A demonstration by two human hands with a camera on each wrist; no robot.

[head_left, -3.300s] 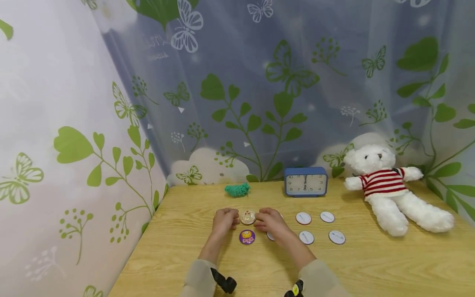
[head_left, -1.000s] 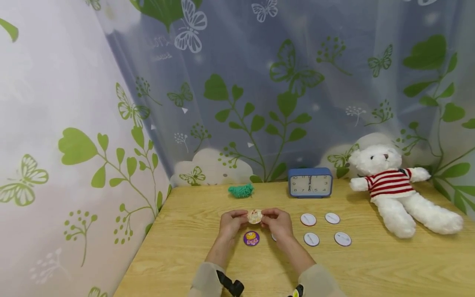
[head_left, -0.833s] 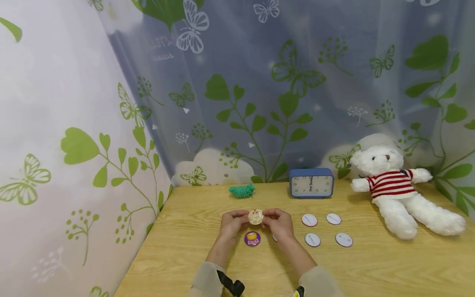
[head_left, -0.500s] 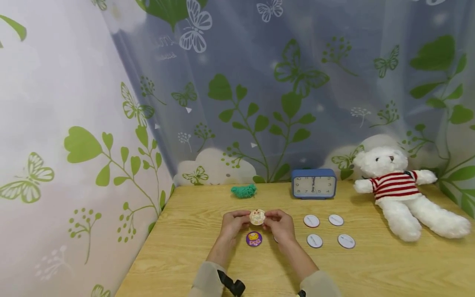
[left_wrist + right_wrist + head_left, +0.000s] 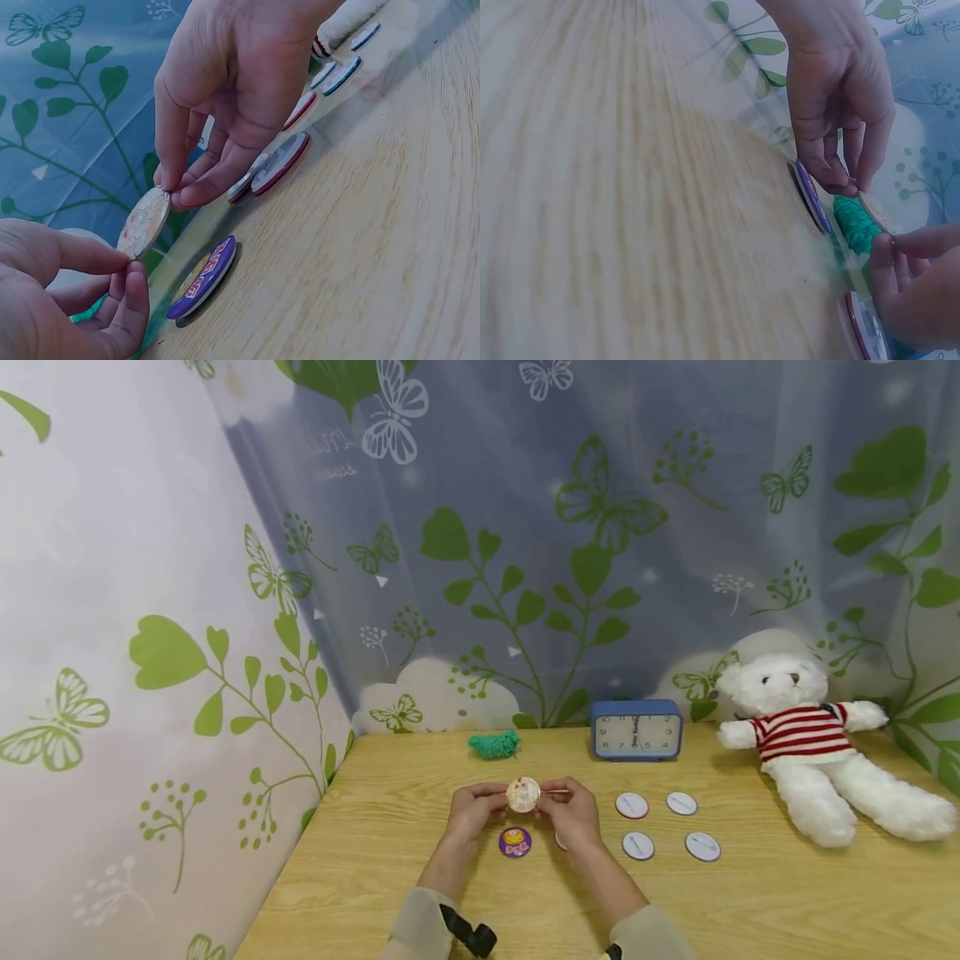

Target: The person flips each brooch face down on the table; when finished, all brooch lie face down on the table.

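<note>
Between both hands, a round cream-coloured pin badge [image 5: 523, 794] is held up off the table, its printed side toward the head camera. My left hand [image 5: 471, 814] pinches its left edge with thumb and fingers. On the opposite edge, my right hand [image 5: 572, 817] pinches it the same way; the left wrist view shows the badge [image 5: 145, 223] tilted between the two sets of fingertips. Just below lies a purple badge [image 5: 514, 842] with a yellow figure, face up. Under the right hand, a white-backed badge [image 5: 560, 841] is mostly hidden.
Several badges, such as one white-backed badge [image 5: 632, 805], lie pin side up to the right on the wooden table [image 5: 360, 860]. Behind stand a green yarn bundle [image 5: 494, 744] and a blue clock [image 5: 637, 731]. A white teddy bear [image 5: 802, 743] sits at the right against the patterned curtain.
Earlier the hands were at either side of the cream badge on the table. They have since lifted it, and now its face is turned more upright toward the head camera.
</note>
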